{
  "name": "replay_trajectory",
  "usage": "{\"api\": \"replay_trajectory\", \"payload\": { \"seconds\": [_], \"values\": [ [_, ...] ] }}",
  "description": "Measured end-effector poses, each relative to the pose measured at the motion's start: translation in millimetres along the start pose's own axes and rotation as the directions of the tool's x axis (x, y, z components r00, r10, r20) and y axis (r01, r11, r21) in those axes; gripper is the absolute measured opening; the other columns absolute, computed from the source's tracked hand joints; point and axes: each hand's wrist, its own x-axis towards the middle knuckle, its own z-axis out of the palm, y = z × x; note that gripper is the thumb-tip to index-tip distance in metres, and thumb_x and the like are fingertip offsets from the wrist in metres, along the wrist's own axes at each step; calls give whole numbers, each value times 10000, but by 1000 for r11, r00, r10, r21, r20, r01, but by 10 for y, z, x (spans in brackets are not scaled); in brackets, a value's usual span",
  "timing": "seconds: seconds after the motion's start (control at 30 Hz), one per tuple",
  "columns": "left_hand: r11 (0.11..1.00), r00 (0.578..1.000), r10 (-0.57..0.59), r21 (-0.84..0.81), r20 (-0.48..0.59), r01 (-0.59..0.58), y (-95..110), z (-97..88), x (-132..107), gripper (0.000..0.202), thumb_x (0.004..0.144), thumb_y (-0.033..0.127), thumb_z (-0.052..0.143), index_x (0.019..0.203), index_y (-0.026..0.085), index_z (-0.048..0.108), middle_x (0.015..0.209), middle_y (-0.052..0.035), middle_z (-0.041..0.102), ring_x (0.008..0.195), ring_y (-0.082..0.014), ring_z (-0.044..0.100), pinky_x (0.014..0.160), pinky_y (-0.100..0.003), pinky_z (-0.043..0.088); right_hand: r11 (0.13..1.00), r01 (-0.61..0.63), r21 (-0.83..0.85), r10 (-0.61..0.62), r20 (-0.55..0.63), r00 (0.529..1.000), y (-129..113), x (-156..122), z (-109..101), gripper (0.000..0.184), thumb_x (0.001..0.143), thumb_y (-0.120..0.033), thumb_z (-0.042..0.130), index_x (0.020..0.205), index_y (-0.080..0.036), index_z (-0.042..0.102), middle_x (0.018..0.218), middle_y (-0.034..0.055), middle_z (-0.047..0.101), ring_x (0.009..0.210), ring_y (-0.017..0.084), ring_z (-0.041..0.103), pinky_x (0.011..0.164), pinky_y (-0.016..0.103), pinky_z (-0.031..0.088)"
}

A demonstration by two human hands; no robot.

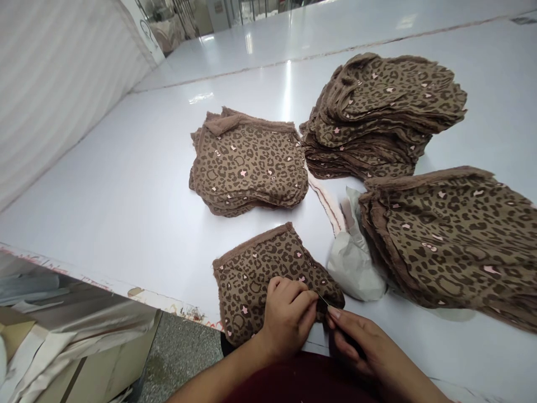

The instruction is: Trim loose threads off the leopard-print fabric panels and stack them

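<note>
A small brown leopard-print fabric piece point(255, 274) lies at the near edge of the white table point(126, 190). My left hand point(289, 316) rests on its lower right part with fingers curled and pinched on the cloth. My right hand point(356, 341) is beside it, fingers closed on a thin dark pin-like thing point(323, 300) whose tip meets the fabric's right edge. What exactly that thin thing is I cannot make out.
Three stacks of the same leopard-print pieces lie on the table: one at centre point(249, 165), one at the back right point(381, 112), one at the right point(453, 240). Crumpled grey-white paper point(354, 257) sits between them. A striped white roll point(54, 84) lies left.
</note>
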Motion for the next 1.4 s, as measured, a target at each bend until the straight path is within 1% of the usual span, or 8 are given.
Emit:
{"api": "replay_trajectory", "payload": {
  "seconds": [0.33, 0.47, 0.53, 0.83, 0.97, 1.13, 1.27, 1.4],
  "values": [
    [970, 982, -187, -153, 22, 188, 27, -32, 39, 77, 775, 105, 518, 771, 179, 537, 740, 1, 597, 735, -132, 537, 734, -295, 358, 980, 76, -185, -94, -91, 991, -116, -136, -48, 432, 755, -630, 468, 719, -200, 491, 465, -57, 375, 388, 72, 272, 374, 200, 193],
    [946, 970, -239, -214, 51, 244, 22, -71, 62, 62, 775, 122, 529, 761, 182, 534, 724, 7, 586, 690, -124, 510, 717, -285, 358, 683, 96, -724, -485, -352, 800, -270, -159, -75, 438, 689, -648, 520, 844, -239, 501, 748, 16, 582, 538, 160, 476, 576, 290, 402],
    [940, 970, -239, -238, 49, 243, 19, -98, 58, 61, 784, 128, 520, 759, 182, 533, 722, 5, 582, 691, -126, 505, 718, -285, 360, 555, 23, -831, -543, -341, 767, -301, -99, -64, 458, 691, -638, 519, 925, -247, 479, 792, 24, 596, 520, 174, 479, 572, 313, 402],
    [921, 963, -262, -281, 61, 268, 1, -139, 20, 97, 841, 165, 469, 772, 188, 532, 740, -10, 590, 726, -138, 530, 731, -281, 397, 698, 336, -633, -560, -189, 807, -175, 81, -53, 240, 814, -462, 477, 826, -230, 419, 716, -27, 454, 618, 131, 480, 579, 222, 425],
    [962, 963, -262, 70, -60, 266, -149, -359, -36, 155, 837, 298, 505, 938, 185, 536, 952, -81, 590, 925, -221, 530, 831, -374, 406, 713, 468, -523, -600, -110, 792, -331, -69, 92, 182, 812, -384, 503, 783, -223, 424, 697, -35, 426, 640, 118, 448, 574, 189, 399],
    [636, 845, -486, 574, -222, 517, -413, -659, -269, 561, 740, 604, 507, 986, 99, 509, 1035, -199, 510, 952, -368, 483, 732, -481, 426, 690, 534, -489, -616, -8, 788, -583, -183, 240, 111, 823, -310, 478, 784, -224, 420, 696, -43, 388, 660, 114, 400, 598, 186, 371],
    [782, 797, -603, 178, -26, 597, -322, -640, -253, 346, 800, 530, 459, 730, 191, 460, 726, -25, 498, 643, -186, 512, 594, -302, 435, 665, 576, -475, -642, 32, 766, -774, -261, 187, 89, 829, -294, 469, 800, -218, 435, 718, -34, 411, 671, 111, 414, 608, 192, 387],
    [687, 779, -626, -455, 25, 566, 146, -759, 330, 312, 792, 461, 539, 719, 203, 379, 572, 74, 357, 469, -74, 376, 447, -171, 355, 558, 628, -543, -756, -19, 655, -1181, -601, -74, 97, 793, -303, 553, 811, -225, 498, 719, -25, 476, 583, 100, 443, 486, 192, 386]
  ]
}}
